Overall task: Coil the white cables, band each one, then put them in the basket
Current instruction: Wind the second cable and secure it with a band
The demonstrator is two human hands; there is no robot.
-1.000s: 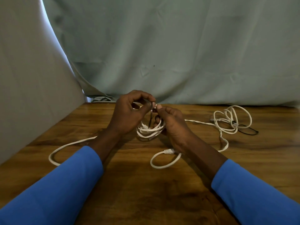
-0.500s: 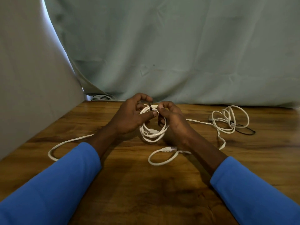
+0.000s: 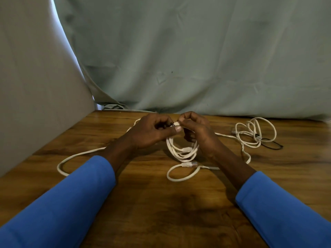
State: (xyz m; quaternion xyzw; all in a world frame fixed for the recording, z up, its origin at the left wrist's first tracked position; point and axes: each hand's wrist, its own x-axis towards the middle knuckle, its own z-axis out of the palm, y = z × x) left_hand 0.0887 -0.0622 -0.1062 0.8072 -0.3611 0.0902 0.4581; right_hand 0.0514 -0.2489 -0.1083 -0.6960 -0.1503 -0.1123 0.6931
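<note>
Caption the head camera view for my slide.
Head view: left hand and right hand pinch a coiled white cable at the wooden table.

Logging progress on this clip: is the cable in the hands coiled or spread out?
Coiled: several white loops of the cable hang bunched together below the left hand and right hand, which pinch its top.

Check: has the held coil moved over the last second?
Yes. The coil now hangs lower and further right, nearly reaching the loose plug on the table.

Two hands: left hand (image 3: 148, 134), right hand (image 3: 199, 134). One held coil (image 3: 180, 153). One loose tangle (image 3: 255, 133). One black band (image 3: 271, 144). One table (image 3: 161, 203).
</note>
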